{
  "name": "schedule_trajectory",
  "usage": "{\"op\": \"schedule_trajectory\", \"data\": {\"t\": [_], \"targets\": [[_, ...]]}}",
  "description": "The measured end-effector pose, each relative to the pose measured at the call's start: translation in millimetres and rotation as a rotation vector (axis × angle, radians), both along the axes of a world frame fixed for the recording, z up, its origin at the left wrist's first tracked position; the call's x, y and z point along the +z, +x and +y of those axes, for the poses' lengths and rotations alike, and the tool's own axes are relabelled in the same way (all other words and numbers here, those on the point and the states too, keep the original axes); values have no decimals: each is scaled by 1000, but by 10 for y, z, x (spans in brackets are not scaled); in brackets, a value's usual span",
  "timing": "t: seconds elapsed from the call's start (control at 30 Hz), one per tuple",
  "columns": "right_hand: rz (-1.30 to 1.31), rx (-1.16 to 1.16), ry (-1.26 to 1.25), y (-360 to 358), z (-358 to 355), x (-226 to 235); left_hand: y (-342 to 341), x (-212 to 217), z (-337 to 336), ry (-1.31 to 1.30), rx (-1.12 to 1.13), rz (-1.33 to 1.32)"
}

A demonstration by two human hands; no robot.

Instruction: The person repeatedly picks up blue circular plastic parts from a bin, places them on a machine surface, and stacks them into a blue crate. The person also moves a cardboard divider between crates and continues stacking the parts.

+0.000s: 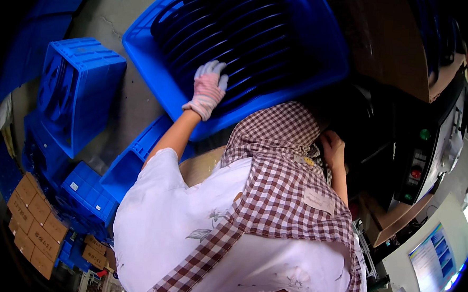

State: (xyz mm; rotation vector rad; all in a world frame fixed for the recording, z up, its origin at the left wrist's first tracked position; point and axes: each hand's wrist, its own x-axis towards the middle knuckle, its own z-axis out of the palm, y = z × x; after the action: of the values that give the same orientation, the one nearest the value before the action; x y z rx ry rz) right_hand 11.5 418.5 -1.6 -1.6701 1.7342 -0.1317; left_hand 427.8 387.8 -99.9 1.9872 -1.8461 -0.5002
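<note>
My left hand (208, 91), in a pale glove with a pink striped palm band, reaches into a big blue bin (145, 67). Its fingers are stretched out and lie against a row of black curved, hoop-like parts (234, 37) stacked closely side by side. Their exact kind cannot be made out in the dark. My bare right hand (333, 149) is down by my hip, beside the checked apron (287, 130). Its fingers are curled, and the dark behind hides whatever may be in them.
At the left stands a blue crate (97, 86) with dark blue round parts inside. More blue crates (91, 191) and stacked cardboard boxes (36, 225) lie below it. On the right are a large carton (398, 49), a machine panel with buttons (423, 153) and a lit screen (434, 262).
</note>
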Motion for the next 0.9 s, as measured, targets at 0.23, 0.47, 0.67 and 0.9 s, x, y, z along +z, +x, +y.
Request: {"op": "schedule_trajectory", "data": {"t": [0.23,0.47,0.67,0.9], "targets": [[-162,-431,111,-667,-729,-849,-560,-308,621,141,-106,85],[-694,-740,237,-362,-1636,-1577,-504,-456,1154,398,-11,-34],[-815,-1009,326,-88,-1826,-1557,-541,-668,1622,526,78,-57],[-812,-1002,341,-1,-2028,-1777,-443,-787,1635,518,156,-204]]}}
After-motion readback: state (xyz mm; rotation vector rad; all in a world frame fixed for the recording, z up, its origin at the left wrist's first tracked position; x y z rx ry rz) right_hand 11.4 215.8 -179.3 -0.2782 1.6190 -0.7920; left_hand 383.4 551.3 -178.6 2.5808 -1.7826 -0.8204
